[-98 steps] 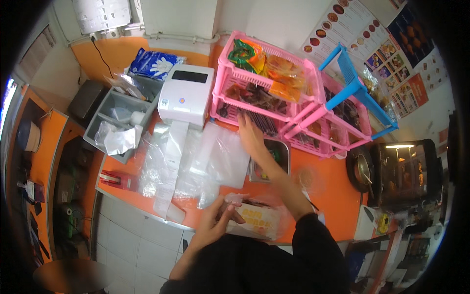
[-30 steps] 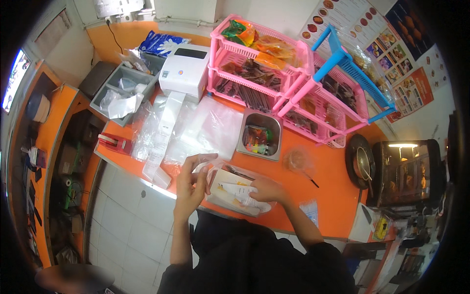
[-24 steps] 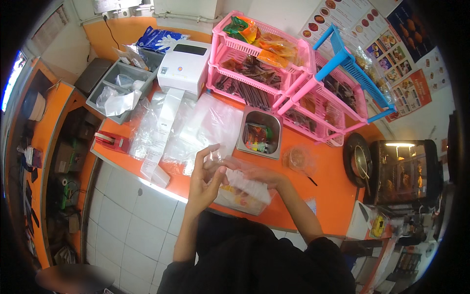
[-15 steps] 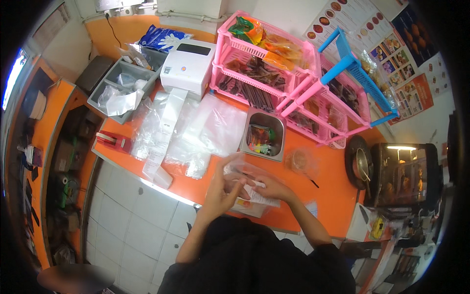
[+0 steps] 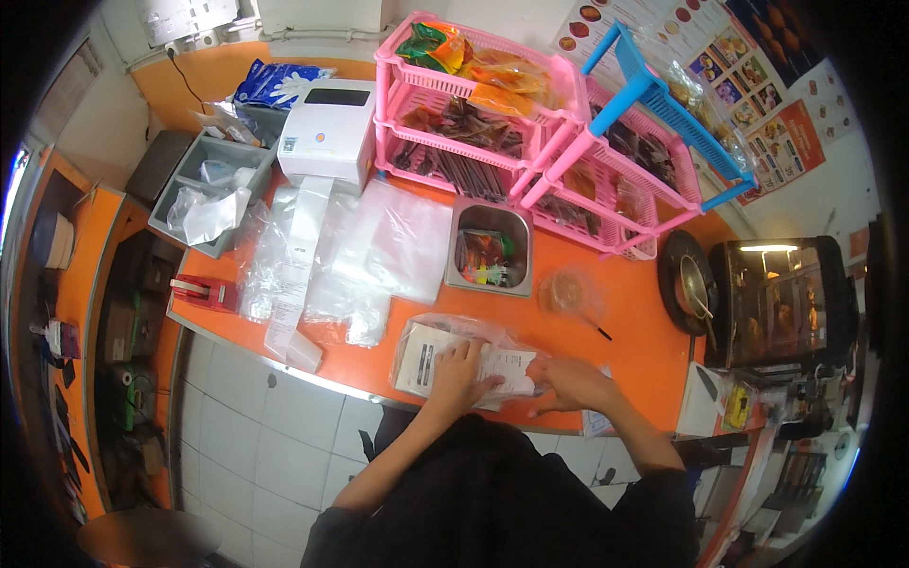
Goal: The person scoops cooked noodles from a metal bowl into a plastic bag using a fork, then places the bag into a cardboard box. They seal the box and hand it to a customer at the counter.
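A pale box [image 5: 414, 364] lies inside a clear plastic bag [image 5: 492, 331] at the counter's front edge. Across its right part is a white printed slip [image 5: 514, 367]. My left hand [image 5: 456, 379] rests on top with its fingers stretched out, pressing the package down. At the bag's right end, my right hand [image 5: 576, 384] has its fingers curled on the plastic, its thumb pointing away toward the counter edge. Farther back sits a small clear-wrapped round container [image 5: 565, 291], with a thin dark stick beside it.
On the orange counter [image 5: 625, 331] are a steel tub [image 5: 490, 248] of packets, flat clear bags [image 5: 402, 241], a label printer [image 5: 327, 133], a red tape dispenser [image 5: 204, 292] and a grey divided bin [image 5: 204, 208]. Pink racks [image 5: 454, 133] stand behind; a pan [image 5: 696, 284] and a glass-fronted cabinet [image 5: 781, 303] are right.
My hands have moved apart: the left now lies flat on the package, the right has gone to the bag's right end. More of the box and slip shows. The whole view has shifted slightly.
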`<state>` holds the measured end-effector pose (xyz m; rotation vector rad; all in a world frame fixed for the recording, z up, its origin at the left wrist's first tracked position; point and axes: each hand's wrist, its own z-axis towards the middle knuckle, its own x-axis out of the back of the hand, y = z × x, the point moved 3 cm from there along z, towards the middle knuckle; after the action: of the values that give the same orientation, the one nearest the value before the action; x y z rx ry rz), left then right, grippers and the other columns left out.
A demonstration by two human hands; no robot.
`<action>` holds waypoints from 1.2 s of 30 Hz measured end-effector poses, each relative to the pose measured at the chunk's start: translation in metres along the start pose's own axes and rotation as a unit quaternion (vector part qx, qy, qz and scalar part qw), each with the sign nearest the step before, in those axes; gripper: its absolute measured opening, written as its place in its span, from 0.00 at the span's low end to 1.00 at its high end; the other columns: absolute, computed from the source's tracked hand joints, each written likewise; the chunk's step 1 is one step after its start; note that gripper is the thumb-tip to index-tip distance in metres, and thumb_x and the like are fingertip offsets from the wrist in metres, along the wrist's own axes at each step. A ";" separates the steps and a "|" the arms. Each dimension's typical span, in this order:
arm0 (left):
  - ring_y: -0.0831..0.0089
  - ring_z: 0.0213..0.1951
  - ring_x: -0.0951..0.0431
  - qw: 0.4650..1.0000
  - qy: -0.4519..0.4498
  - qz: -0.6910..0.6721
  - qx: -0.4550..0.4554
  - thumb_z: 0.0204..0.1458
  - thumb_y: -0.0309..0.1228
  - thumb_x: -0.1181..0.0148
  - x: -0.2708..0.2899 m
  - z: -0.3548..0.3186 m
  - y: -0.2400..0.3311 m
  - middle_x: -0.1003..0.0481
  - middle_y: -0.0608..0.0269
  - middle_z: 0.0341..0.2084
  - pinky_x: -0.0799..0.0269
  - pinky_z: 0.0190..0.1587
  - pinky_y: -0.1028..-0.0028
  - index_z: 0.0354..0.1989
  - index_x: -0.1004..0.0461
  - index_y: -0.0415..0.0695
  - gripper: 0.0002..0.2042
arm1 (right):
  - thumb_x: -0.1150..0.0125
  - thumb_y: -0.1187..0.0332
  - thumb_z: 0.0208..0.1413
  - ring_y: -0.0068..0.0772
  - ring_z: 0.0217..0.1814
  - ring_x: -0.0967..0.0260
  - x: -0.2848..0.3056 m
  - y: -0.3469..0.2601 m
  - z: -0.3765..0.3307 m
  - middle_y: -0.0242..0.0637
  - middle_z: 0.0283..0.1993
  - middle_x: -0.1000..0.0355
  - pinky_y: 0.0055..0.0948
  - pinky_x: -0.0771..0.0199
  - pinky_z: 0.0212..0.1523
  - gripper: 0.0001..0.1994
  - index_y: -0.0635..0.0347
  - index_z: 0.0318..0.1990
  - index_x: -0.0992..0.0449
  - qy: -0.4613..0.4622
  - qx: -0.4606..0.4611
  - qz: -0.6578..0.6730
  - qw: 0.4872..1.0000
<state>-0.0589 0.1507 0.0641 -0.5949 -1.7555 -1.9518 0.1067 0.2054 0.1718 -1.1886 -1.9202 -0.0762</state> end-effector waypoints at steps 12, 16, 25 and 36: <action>0.53 0.47 0.33 0.980 -0.045 0.195 0.013 0.35 0.49 0.34 -0.021 -0.004 0.024 0.29 0.53 0.39 0.44 0.45 0.43 0.45 0.31 0.43 0.30 | 0.39 0.80 0.42 0.39 0.33 0.34 0.030 -0.020 -0.047 0.38 0.32 0.34 0.32 0.33 0.32 0.08 0.62 0.31 0.29 0.285 0.211 0.139 0.925; 0.54 0.49 0.34 0.983 -0.098 0.155 0.005 0.36 0.47 0.37 -0.028 0.002 0.034 0.29 0.52 0.39 0.43 0.46 0.42 0.45 0.30 0.42 0.28 | 0.38 0.82 0.40 0.35 0.27 0.35 0.013 -0.029 -0.030 0.36 0.28 0.35 0.30 0.35 0.26 0.08 0.61 0.27 0.29 0.366 0.269 0.162 0.876; 0.50 0.41 0.28 0.986 -0.030 0.165 0.009 0.47 0.35 0.43 -0.047 -0.001 0.036 0.28 0.49 0.35 0.36 0.39 0.50 0.41 0.30 0.40 0.14 | 0.37 0.80 0.43 0.27 0.23 0.36 0.016 -0.024 -0.032 0.32 0.24 0.31 0.25 0.37 0.22 0.06 0.60 0.26 0.28 0.445 0.201 0.207 0.848; 0.51 0.36 0.28 0.993 -0.014 0.110 -0.046 0.49 0.26 0.42 0.153 -0.005 0.107 0.29 0.49 0.32 0.32 0.39 0.63 0.33 0.29 0.36 0.07 | 0.40 0.75 0.47 0.40 0.37 0.29 0.051 -0.085 0.047 0.41 0.44 0.28 0.32 0.29 0.40 0.19 0.62 0.50 0.29 0.357 0.343 0.200 0.846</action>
<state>-0.1196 0.1291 0.2393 -0.8136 -1.5509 -1.8855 0.0033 0.2162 0.2071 -0.8538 -0.8842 0.3292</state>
